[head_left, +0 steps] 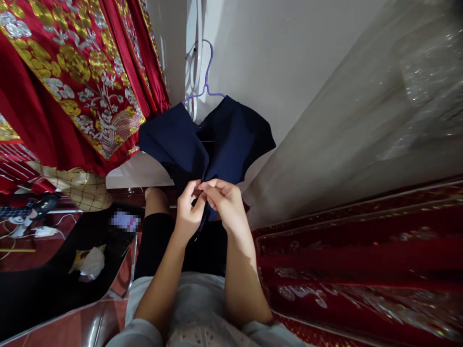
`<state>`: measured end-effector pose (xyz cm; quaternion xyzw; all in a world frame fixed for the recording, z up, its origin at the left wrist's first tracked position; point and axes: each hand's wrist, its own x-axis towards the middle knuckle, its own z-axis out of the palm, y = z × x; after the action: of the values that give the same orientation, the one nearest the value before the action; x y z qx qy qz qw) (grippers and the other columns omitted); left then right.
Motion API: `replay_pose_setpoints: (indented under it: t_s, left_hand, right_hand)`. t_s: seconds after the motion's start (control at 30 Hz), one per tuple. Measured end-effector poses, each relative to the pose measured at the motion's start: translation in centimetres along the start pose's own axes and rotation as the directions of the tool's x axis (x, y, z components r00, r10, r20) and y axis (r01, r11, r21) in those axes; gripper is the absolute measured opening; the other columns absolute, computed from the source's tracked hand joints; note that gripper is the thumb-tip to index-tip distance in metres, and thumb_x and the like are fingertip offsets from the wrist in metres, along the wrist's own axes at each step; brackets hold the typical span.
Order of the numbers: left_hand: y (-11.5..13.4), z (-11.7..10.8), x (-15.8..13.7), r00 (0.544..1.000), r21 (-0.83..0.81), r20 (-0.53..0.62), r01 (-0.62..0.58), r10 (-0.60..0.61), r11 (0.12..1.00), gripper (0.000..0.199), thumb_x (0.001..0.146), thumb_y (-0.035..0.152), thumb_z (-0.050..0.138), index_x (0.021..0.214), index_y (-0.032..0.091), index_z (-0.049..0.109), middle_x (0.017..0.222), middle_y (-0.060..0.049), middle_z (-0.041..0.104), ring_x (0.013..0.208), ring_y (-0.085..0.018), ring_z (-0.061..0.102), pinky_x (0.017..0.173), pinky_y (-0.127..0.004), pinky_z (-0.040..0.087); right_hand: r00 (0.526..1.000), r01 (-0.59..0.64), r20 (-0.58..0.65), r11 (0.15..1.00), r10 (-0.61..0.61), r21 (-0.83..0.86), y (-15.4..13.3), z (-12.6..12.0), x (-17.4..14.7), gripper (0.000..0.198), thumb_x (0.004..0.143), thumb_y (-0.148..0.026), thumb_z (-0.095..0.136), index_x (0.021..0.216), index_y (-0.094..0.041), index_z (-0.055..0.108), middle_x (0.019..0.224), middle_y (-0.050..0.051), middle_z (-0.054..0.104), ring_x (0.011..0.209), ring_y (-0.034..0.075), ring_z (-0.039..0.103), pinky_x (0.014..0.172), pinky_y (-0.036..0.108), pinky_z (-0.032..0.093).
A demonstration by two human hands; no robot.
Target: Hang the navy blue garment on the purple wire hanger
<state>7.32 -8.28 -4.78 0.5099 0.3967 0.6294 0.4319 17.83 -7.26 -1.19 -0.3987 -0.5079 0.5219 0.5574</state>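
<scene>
Item: dark navy cloth garment [213, 140] on a thin purple wire hanger [207, 72], hung against the white wall [289, 58]. Left hand [187, 212] and right hand [226, 202] both pinch its front placket, apparently fastening; next likely needs fine fingertip alignment.

Left hand [188, 208]: raised in front of the chest, fingers curled inward, tips pinched together beside the right fingers.
Right hand [224, 201]: level with the left, knuckles up, fingers bent down and meeting the left fingertips.
Forearms: both bare, rising from the lower edge and converging at the wrists.
Wrists: slightly bent, close together.
</scene>
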Motion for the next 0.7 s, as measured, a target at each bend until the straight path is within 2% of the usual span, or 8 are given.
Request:
replay_pose_setpoints:
  t_s: [0.1,0.23,0.37,0.47,0.53,0.6,0.7]
  left_hand:
    - [0.1,-0.5,0.4,0.996,0.077,-0.076,-0.043,0.049,0.996,0.009,0.091,0.028,0.067,0.091,0.02,0.064,0.086,-0.003,0.066,0.081,-0.018,0.063,0.08,-0.027,0.05]
    - [-0.1,-0.7,0.6,0.987,0.254,-0.036,-0.14,0.154,0.957,0.005,0.093,0.021,0.061,0.088,0.02,0.061,0.088,-0.004,0.062,0.084,-0.018,0.06,0.082,-0.026,0.047]
    - [-1.9,0.7,0.4,0.979,0.367,0.055,-0.201,0.195,0.908,0.012,0.093,0.013,0.053,0.086,0.02,0.059,0.087,-0.004,0.058,0.084,-0.019,0.057,0.081,-0.027,0.044]
    - [-3.9,1.8,0.6,0.979,0.4,0.119,-0.198,0.164,0.895,0.016,0.092,0.009,0.052,0.083,0.021,0.058,0.086,-0.005,0.058,0.083,-0.021,0.058,0.079,-0.029,0.043]
    - [-4.7,1.9,1.4,0.976,0.431,0.161,-0.2,0.143,0.88,0.016,0.092,0.008,0.053,0.084,0.021,0.06,0.087,-0.005,0.06,0.084,-0.022,0.059,0.08,-0.031,0.043]
    - [-4.4,1.4,2.8,0.965,0.464,0.234,-0.216,0.117,0.859,0.015,0.09,0.008,0.056,0.085,0.021,0.063,0.087,-0.006,0.063,0.083,-0.023,0.059,0.082,-0.033,0.045]
    - [-1.7,0.3,5.7,0.934,0.435,0.344,-0.253,0.101,0.864,0.013,0.082,0.011,0.069,0.09,0.021,0.071,0.091,-0.006,0.067,0.087,-0.023,0.063,0.088,-0.034,0.048]
  right_hand:
    - [1.0,-0.001,0.02,0.996,-0.001,0.087,0.0,1.1,0.3,0.036,0.077,-0.05,0.078,0.067,-0.018,0.066,0.046,-0.006,0.045,0.043,0.007,0.033,0.046,0.024,0.026]
    - [0.997,0.067,-0.059,0.977,-0.056,0.204,-0.4,1.8,2.7,0.032,0.077,-0.048,0.078,0.07,-0.019,0.067,0.044,-0.008,0.039,0.041,0.006,0.028,0.045,0.024,0.023]
    - [0.981,0.162,-0.128,0.974,-0.143,0.157,-3.3,1.2,8.6,0.033,0.081,-0.048,0.078,0.072,-0.019,0.064,0.045,-0.011,0.031,0.039,0.005,0.024,0.042,0.025,0.016]
    - [0.977,0.155,-0.167,0.976,-0.129,0.153,-6.4,0.5,13.2,0.034,0.085,-0.048,0.076,0.073,-0.021,0.059,0.045,-0.012,0.026,0.039,0.005,0.023,0.039,0.024,0.017]
    - [0.981,0.145,-0.15,0.973,-0.119,0.177,-8.0,0.1,15.0,0.035,0.087,-0.049,0.075,0.073,-0.022,0.057,0.046,-0.012,0.024,0.038,0.005,0.024,0.038,0.023,0.018]
    - [0.986,0.151,-0.101,0.974,-0.135,0.172,-8.9,-0.2,15.3,0.036,0.088,-0.049,0.075,0.074,-0.022,0.057,0.047,-0.011,0.024,0.038,0.005,0.026,0.038,0.023,0.019]
    - [0.985,0.173,-0.032,0.977,-0.17,0.124,-8.8,-0.2,14.1,0.036,0.088,-0.049,0.076,0.074,-0.021,0.057,0.049,-0.011,0.028,0.039,0.005,0.03,0.04,0.023,0.021]
